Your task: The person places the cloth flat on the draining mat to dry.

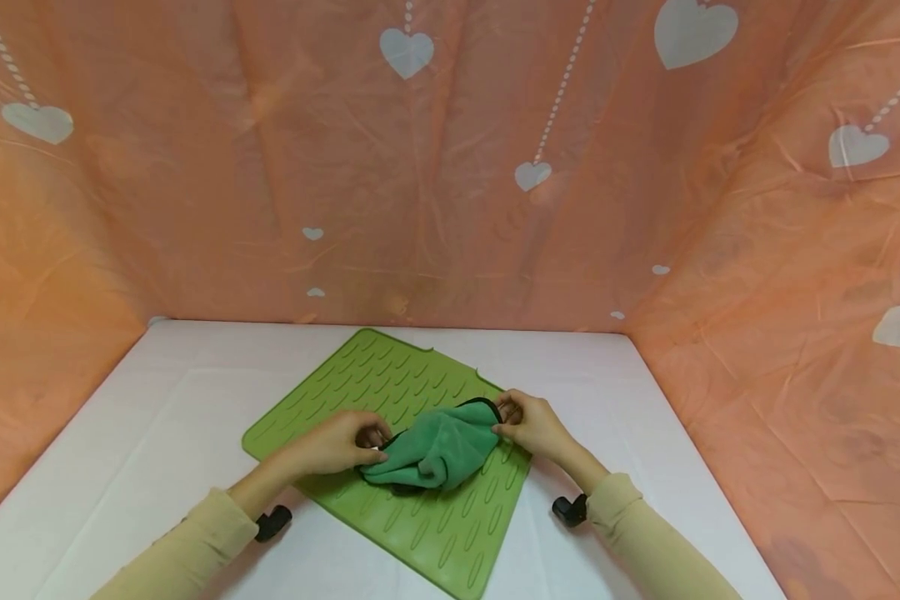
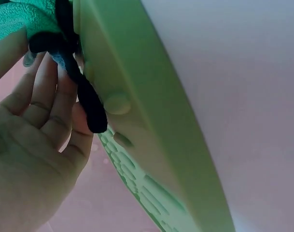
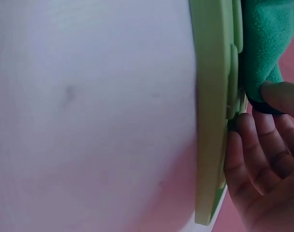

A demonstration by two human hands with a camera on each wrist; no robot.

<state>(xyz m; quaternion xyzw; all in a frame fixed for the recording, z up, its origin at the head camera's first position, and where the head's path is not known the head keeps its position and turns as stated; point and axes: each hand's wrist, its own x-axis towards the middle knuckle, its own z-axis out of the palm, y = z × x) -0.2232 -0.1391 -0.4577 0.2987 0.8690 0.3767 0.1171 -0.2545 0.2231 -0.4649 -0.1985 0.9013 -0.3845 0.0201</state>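
A green cloth with black edging lies bunched up over the green ridged mat. At its left end, my left hand pinches the cloth's edge between thumb and fingers. The left wrist view shows a dark strip of edging hanging past the fingers of that hand. My right hand pinches the far right corner, above the mat's right edge. In the right wrist view, the thumb presses on the green fabric, with its black border against the fingers.
The mat lies at a slant on a white-covered table. An orange curtain with pale hearts encloses the back and sides. Black wrist mounts show beside both sleeves.
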